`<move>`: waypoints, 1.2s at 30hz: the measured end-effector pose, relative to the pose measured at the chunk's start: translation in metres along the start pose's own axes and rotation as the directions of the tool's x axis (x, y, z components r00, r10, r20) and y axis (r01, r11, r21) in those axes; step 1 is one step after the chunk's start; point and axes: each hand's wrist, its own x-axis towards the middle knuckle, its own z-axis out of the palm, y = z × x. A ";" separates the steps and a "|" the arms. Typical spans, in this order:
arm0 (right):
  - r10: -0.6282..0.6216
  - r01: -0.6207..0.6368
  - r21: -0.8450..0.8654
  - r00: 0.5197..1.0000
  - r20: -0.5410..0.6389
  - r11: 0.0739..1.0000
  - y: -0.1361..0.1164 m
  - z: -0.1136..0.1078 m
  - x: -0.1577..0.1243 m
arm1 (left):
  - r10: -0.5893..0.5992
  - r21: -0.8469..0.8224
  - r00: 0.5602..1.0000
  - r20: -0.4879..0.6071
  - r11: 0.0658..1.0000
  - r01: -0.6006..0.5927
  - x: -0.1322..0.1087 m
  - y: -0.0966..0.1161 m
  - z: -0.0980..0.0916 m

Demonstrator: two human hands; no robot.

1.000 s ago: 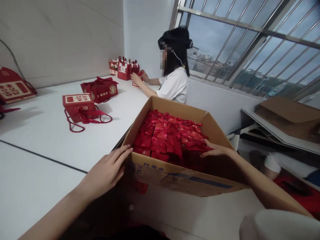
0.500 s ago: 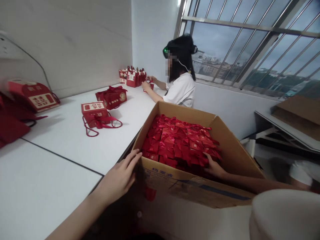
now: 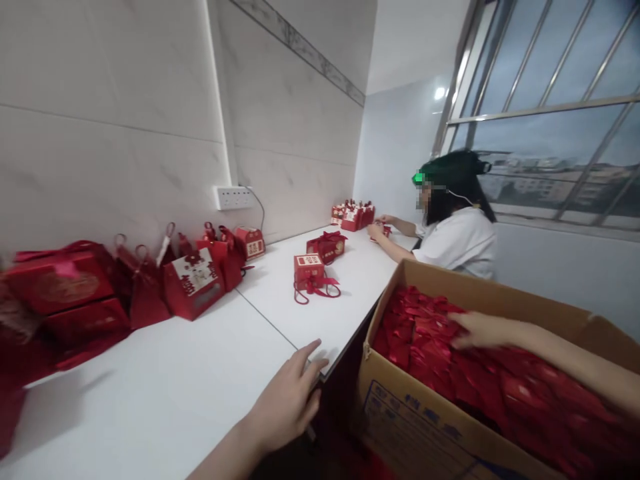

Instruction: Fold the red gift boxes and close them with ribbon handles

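Note:
My left hand (image 3: 293, 397) hovers over the front edge of the white table (image 3: 210, 367), fingers apart and holding nothing. Inside the cardboard box (image 3: 395, 393), my right hand (image 3: 480, 331) rests on the packed red gift boxes (image 3: 425, 333) with ribbons. Its fingertips are slightly blurred, with a gap between thumb and fingers, and nothing is lifted. On the table beyond my left hand stands a small red gift box (image 3: 309, 270) with cords and a ribbon bow. Just behind it lies another red box (image 3: 327, 247) with a bow.
Red gift bags and boxes (image 3: 195, 280) line the wall at the left. A co-worker (image 3: 455, 233) in a white top sits at the table's far end, handling a small red box. More red bags (image 3: 353, 215) stand there. A socket strip (image 3: 234, 197) is on the wall.
The view has turned left and now shows more bags along the wall. My left hand has left the cardboard box's rim. My right hand has moved farther in over the red boxes.

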 end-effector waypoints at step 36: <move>-0.437 -0.024 0.454 0.233 0.869 0.891 -0.355 0.238 0.071 | -0.838 -0.807 0.034 -0.544 0.534 0.252 -0.139 -0.088 -0.079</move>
